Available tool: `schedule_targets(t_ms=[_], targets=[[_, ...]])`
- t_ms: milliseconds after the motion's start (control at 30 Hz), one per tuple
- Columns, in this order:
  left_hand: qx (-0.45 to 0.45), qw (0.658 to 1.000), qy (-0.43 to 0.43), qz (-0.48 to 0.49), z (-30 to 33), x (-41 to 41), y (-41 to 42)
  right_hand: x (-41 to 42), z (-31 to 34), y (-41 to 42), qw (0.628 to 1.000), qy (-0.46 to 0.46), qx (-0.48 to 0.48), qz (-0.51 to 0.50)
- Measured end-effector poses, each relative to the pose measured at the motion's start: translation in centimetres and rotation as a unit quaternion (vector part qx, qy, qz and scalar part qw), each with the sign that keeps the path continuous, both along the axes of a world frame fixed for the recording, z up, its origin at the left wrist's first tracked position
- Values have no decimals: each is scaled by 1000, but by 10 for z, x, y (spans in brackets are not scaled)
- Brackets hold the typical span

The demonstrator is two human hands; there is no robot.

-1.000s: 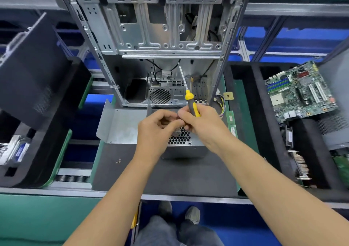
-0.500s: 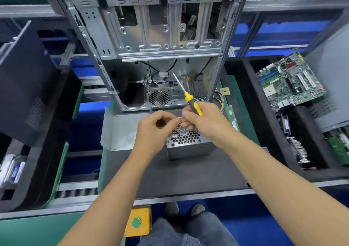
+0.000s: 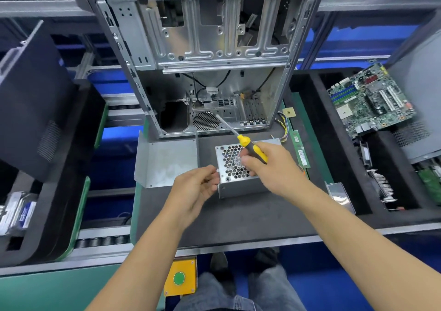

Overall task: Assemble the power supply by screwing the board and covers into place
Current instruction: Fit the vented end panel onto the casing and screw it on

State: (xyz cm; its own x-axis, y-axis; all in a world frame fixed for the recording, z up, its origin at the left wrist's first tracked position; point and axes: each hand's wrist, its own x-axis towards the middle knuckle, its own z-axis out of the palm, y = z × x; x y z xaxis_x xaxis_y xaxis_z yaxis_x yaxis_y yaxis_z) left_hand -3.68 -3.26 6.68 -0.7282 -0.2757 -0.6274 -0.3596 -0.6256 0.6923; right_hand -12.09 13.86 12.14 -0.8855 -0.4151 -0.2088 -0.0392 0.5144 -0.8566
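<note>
Here the right hand (image 3: 274,167), grip clamped on the screwdriver (image 3: 250,147), hides part of the power supply (image 3: 238,182); left hand (image 3: 195,189) loosely curled, empty.

A dark grey foam-topped work mat (image 3: 238,217) sits on a green-edged pallet, resting on a silver metal conveyor rail (image 3: 100,234) with black rollers. Deep blue flooring (image 3: 319,267) shows below — and between the rail sections further back. A teal-green painted bench surface (image 3: 47,291) fills the near left corner, with a yellow box bearing a round green button (image 3: 179,277) beside it. Black foam trays (image 3: 59,191) flank the mat on both sides. Light is even and bright.
</note>
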Motion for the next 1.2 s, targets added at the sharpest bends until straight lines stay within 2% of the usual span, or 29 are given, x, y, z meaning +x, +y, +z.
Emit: schedule_targets(t_ms=[167, 300, 400, 500, 567, 667, 833, 967, 1200], targets=[[-123, 986, -15, -113, -1, 3, 3, -3, -8, 7, 998, 42, -30, -28], [-230, 965, -22, -128, -2, 0, 5, -2, -15, 9, 998, 49, -43, -22], [-344, 927, -13, -148, -2, 1, 6, -2, -18, 9, 997, 57, -36, -24], [-457, 868, 7, -194, 2, -1, 5, 0, -21, 8, 996, 75, -36, -28], [-501, 838, 8, -216, 4, -6, 5, 1, -22, 8, 995, 88, -29, -26], [-494, 837, 25, -232, 3, -10, 7, 1, -21, 9, 996, 77, -33, -27], [-402, 888, 26, -220, 0, -12, 2, 1, -20, 8, 996, 80, -30, -26], [-394, 887, 28, -239, 1, -15, 0, 1, -18, 8, 997, 76, -26, -22], [-359, 907, 39, -217, 1, -13, 2, 1, -18, 7, 995, 95, 0, 0]])
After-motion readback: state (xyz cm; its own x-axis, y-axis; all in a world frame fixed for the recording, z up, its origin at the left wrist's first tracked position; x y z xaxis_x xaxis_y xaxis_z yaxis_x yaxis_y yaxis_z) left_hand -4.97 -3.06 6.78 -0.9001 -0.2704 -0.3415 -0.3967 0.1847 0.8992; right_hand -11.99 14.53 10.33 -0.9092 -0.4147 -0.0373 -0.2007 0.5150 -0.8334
